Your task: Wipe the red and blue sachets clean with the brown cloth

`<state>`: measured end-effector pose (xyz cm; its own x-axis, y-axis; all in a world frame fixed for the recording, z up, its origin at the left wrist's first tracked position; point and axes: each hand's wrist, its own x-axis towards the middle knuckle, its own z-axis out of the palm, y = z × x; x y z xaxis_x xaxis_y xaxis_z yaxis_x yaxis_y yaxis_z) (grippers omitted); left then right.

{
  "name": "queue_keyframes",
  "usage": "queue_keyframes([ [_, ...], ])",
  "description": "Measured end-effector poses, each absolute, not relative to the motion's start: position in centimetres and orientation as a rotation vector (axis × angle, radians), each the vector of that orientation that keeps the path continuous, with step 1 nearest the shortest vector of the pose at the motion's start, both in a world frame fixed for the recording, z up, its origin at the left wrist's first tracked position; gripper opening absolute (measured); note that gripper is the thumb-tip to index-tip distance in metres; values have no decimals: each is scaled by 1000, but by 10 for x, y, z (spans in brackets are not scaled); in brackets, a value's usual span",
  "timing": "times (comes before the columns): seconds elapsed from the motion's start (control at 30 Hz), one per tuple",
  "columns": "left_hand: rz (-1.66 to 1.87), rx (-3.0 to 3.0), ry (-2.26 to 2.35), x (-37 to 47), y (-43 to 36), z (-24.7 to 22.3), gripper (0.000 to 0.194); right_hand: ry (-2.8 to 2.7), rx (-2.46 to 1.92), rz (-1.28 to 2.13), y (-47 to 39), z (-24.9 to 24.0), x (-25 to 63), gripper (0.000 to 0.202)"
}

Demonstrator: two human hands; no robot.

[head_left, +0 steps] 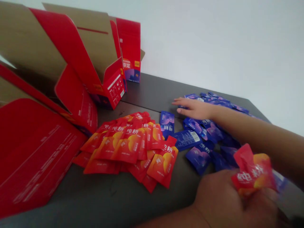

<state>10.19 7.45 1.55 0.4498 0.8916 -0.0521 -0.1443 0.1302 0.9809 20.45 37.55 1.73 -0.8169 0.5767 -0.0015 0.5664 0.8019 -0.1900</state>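
My left hand point(220, 199), low at the right and blurred, is closed around a red pouch point(253, 174) with white lettering and orange fruit print. A blue pouch corner shows behind it; whether more are in the grip is hidden. My right hand point(194, 107) stretches in from the right, palm down, fingers apart, over a pile of blue pouches point(218, 100). Whether its fingertips touch a pouch cannot be seen. Nearer to me lie more loose blue pouches point(200, 156), partly under my right forearm. A heap of red pouches point(128, 142) spreads across the middle of the table.
Red cardboard boxes stand along the left, including a large open box point(78, 104) with raised flaps. An upright red box point(133, 47) is at the back, near the white wall point(213, 41). The grey table point(156, 88) has a seam running across it.
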Motion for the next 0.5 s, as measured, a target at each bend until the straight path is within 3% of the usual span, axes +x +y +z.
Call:
queue_keyframes([
  [0.07,869,1234,792,99,72,15,30,-3000,-744,414,334,8,177,62],
  [0.2,871,1267,808,98,71,15,36,-3032,-714,299,284,-3,166,61],
  [0.5,889,1315,824,100,75,13,40,-3090,-577,270,290,6,240,55],
])
